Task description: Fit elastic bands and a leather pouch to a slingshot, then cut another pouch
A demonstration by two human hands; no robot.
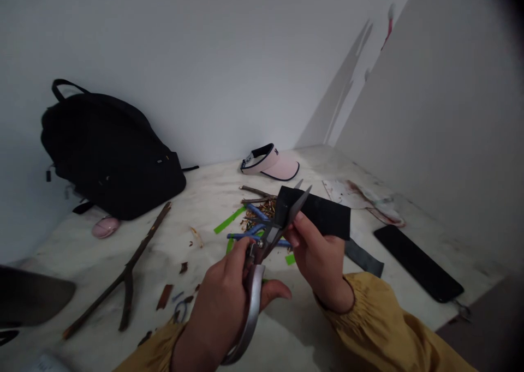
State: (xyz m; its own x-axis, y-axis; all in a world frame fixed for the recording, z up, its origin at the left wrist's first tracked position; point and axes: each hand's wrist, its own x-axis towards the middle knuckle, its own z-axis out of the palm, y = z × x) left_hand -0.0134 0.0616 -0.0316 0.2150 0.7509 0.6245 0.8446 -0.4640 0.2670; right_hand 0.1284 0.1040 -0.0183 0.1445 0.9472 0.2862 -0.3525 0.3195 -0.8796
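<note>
My left hand [223, 293] is closed round the silver handles of a pair of shears [256, 290]. Their blades are parted and point up and away, with a black flat sheet [327, 214] between them. One blade lies in front of the sheet; only the other's tip shows beyond its top edge. My right hand [319, 257] pinches the sheet at its lower edge, close to the front blade. I cannot tell whether the sheet is rubber or cloth. Beneath the hands lie blue-wrapped sticks [245, 235], green strips [229, 219] and a heap of brown shavings [268, 205].
A forked branch [126, 271] and a black backpack [110, 148] occupy the left. A pink visor [274, 163] sits by the back wall. To the right are a phone [417, 263], a dark strip [364, 256] and a stained cloth [364, 197]. Small scraps [164, 297] lie at front left.
</note>
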